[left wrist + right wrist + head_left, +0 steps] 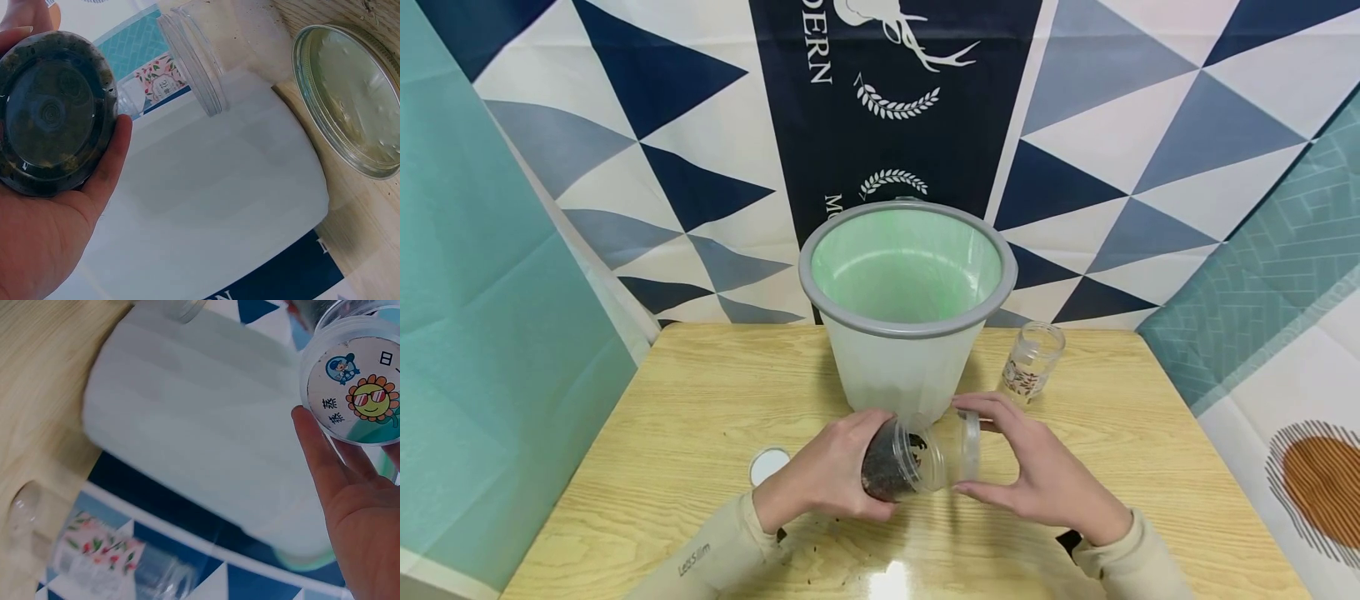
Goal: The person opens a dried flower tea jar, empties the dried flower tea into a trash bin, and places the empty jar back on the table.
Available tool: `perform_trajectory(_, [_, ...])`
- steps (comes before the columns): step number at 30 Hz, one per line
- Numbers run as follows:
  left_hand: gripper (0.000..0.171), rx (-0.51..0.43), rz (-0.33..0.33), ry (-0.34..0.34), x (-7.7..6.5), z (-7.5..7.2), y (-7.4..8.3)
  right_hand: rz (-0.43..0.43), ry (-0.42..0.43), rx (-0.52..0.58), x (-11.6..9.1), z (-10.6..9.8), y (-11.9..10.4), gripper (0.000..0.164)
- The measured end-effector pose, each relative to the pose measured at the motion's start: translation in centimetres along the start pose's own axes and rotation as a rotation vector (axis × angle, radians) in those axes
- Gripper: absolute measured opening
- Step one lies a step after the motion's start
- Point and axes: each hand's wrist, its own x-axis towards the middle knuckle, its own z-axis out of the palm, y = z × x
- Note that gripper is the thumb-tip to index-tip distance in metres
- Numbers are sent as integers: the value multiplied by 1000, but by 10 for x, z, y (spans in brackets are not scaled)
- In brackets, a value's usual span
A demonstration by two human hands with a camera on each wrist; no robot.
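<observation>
My left hand (842, 467) grips a clear plastic jar (883, 462) filled with dark, loose stuff. The jar is tipped on its side, its uncovered mouth pointing right; in the left wrist view its round base (53, 112) faces the camera. Just right of the mouth, my right hand (1037, 467) pinches a round lid (970, 447) by its edge between thumb and fingers, with a small gap to the jar. A sunflower picture shows on this lid (359, 394) in the right wrist view. What the dark contents are I cannot tell.
A large white bucket (895, 367) with a grey rim stands behind the hands. To its right is a clear jar with a floral print (1028, 375). Left of my left hand lies a round lid (769, 465). Dark crumbs (815, 550) dot the wooden table (685, 417).
</observation>
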Motion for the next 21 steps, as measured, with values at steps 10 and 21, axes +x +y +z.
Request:
perform_trajectory(10, [89,-7,-7,-4,-1,0,-2,164,60,-140,-25,-7,30,95])
perform_trajectory(21, [88,-6,5,12,0,2,-3,217,151,-210,-44,6,56,97])
